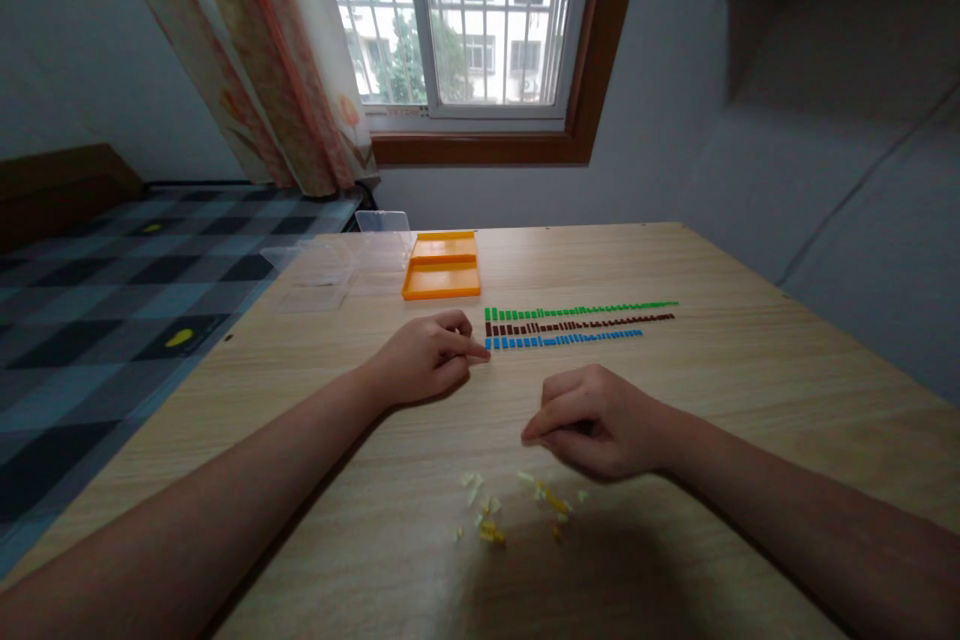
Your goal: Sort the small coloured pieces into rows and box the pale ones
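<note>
My left hand (421, 360) rests on the table at the left end of the lowest row, its forefinger stretched out to the first blue pieces (504, 343) and the other fingers partly curled. Directly above run a row of small brown pieces (510, 329) and a row of small green pieces (517, 314), tapering in size to the right. My right hand (600, 422) is closed in a pinch over the table, lower right of the left hand; anything between its fingertips is too small to make out. Below it lie loose yellow pieces (491, 532) and pale yellow pieces (472, 485), scattered.
Behind the left hand stands an open orange case (441, 278) with two shallow halves. Left of it are clear plastic boxes (311, 280) with raised lids. The wooden table (750, 350) reaches toward the window wall; a bed with a checked cover (135, 320) adjoins its left side.
</note>
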